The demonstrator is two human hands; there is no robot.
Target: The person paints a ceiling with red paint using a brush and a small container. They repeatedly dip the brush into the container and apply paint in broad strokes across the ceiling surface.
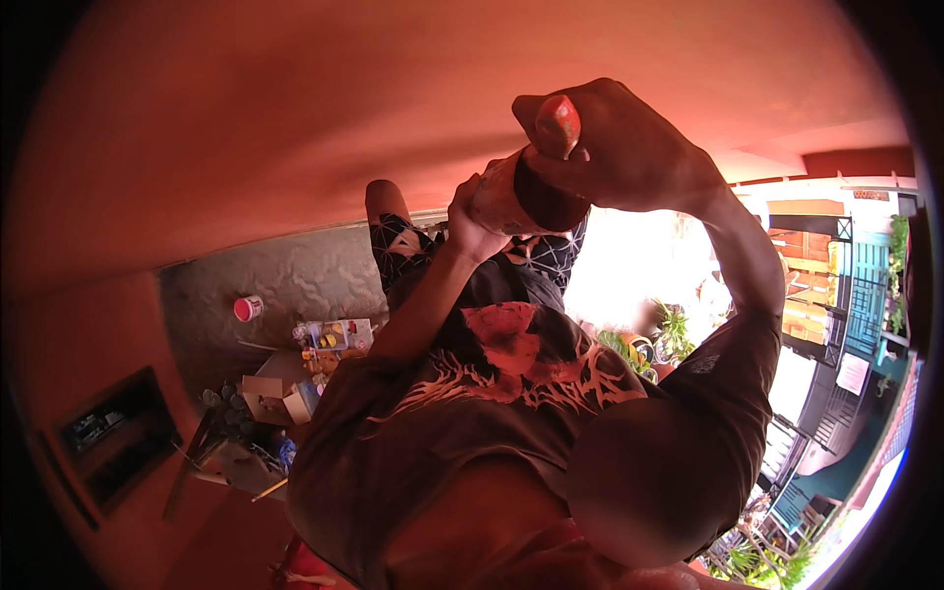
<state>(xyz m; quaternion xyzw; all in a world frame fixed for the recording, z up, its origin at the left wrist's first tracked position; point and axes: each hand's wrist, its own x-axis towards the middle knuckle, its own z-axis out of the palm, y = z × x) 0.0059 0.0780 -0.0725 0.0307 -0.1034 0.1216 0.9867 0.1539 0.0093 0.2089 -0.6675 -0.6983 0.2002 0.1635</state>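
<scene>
My left hand point(474, 218) is wrapped round a pale, paint-stained tub point(497, 197), held tilted in front of my chest. Its dark round end point(551, 202) faces up toward me, and what is inside cannot be made out. My right hand point(615, 143) is closed on the red-smeared handle of a paintbrush point(559, 126), right above the tub. The brush's bristles are hidden behind the hand and tub. Both hands are close to a red-orange wall point(295, 128).
On the grey floor point(211, 285) to the left stand a small pink-and-white bucket point(248, 309), an open cardboard box point(277, 397) and a tray of small items point(332, 335). Potted plants point(671, 334) and a dark metal gate point(831, 324) are on the bright right side.
</scene>
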